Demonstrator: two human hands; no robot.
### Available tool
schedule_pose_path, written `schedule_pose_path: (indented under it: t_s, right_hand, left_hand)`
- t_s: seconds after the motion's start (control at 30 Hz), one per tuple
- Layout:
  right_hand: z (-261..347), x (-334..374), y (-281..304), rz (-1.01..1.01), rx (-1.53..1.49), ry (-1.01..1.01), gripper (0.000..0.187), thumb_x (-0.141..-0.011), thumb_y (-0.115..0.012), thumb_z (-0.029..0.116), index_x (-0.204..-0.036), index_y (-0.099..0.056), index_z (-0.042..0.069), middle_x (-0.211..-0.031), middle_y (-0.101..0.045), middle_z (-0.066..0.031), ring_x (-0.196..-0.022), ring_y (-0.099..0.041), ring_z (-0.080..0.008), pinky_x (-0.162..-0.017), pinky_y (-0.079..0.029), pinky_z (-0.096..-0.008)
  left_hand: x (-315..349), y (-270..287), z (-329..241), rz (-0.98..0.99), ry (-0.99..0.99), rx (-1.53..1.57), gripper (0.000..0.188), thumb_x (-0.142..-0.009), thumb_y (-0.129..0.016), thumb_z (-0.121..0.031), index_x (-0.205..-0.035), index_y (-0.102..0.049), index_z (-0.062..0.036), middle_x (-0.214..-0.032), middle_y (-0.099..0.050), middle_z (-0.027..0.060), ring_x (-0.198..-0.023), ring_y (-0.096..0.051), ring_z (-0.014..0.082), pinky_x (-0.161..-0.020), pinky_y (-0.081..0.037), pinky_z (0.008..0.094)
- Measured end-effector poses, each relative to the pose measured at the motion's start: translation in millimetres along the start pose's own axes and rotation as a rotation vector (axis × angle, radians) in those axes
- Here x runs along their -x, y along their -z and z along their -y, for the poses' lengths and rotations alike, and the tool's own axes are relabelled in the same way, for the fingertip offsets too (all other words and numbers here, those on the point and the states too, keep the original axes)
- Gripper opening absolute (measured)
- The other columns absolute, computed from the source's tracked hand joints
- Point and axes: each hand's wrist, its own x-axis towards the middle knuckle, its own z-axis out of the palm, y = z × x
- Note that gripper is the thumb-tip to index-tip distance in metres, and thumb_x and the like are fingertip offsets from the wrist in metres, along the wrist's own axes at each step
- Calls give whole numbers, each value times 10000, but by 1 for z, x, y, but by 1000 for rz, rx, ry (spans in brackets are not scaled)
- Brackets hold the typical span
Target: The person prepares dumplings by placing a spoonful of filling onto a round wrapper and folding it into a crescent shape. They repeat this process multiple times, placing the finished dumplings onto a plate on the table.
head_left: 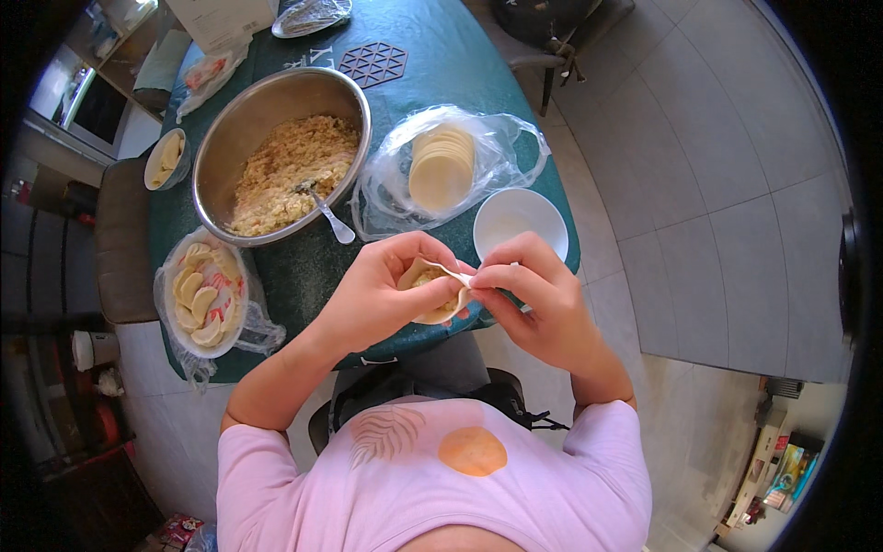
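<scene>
Between my two hands, above the table's near edge, is a dumpling [427,274] whose round wrapper is partly folded around pale filling. My left hand [391,281] cups it from the left, with the thumb across the filling. The fingertips of my right hand [531,290] pinch the wrapper's right edge. Beyond my hands, a large steel bowl [207,156] holds crumbly filling [292,170], with a spoon [333,219] leaning in it. A stack of round wrappers [441,170] lies in a clear plastic bag [382,184]. A white bowl [533,207] stands just past my right hand.
At the table's left, a bag-lined bowl [241,327] holds several folded dumplings [196,293]. Farther back are a small bowl [152,175] with pale pieces, a dark lattice trivet [372,64], a wrapped plate [311,17] and a white box [221,20]. A chair [124,244] stands left.
</scene>
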Motion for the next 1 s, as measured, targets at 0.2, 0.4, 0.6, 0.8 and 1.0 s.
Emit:
schedule_pose_path:
  t_s: [0.2,0.4,0.6,0.8,1.0]
  right_hand:
    - [2,-1,-4,-65,19,40,222,-750,-683,-33,-950,-595,7,-836,-581,-116,-731,-562,-277,-648,-452,-359]
    - [-1,1,-6,-29,-12,41,259,-761,-680,-37,-1000,-588,0,-842,-583,-124,-732,-567,-267,-630,-462,-345]
    - [4,2,-6,-40,-95,-138,252,-752,-700,-14,-973,-582,16,-884,-579,-133,-755,-577,-274,-637,-472,-333]
    - [1,3,-4,14,-94,-132,222,-760,-694,-11,-949,-583,24,-901,-583,-132,-784,-588,-280,-669,-480,-336]
    - [4,1,-4,34,-179,-186,213,-762,-688,-19,-945,-585,19,-898,-582,-129,-781,-596,-276,-659,-481,-327]
  left_hand:
    - [6,-5,-7,-17,-53,-84,150,-882,-617,-70,-1004,-614,18,-1034,-641,120,-854,-652,142,-676,-552,251]
    - [7,-2,-2,31,-113,-127,164,-893,-602,-62,-1028,-609,31,-1044,-634,120,-856,-640,114,-668,-541,217]
    - [6,0,-5,-5,-38,-101,186,-890,-610,-83,-1045,-592,19,-1029,-638,106,-842,-637,112,-656,-542,225]
    - [4,1,-2,3,-92,-101,176,-852,-655,-80,-991,-585,1,-987,-641,102,-775,-625,104,-611,-510,204]
    - [1,2,-3,-12,1,-65,131,-836,-667,-51,-930,-586,-7,-947,-633,98,-726,-611,108,-565,-464,196]
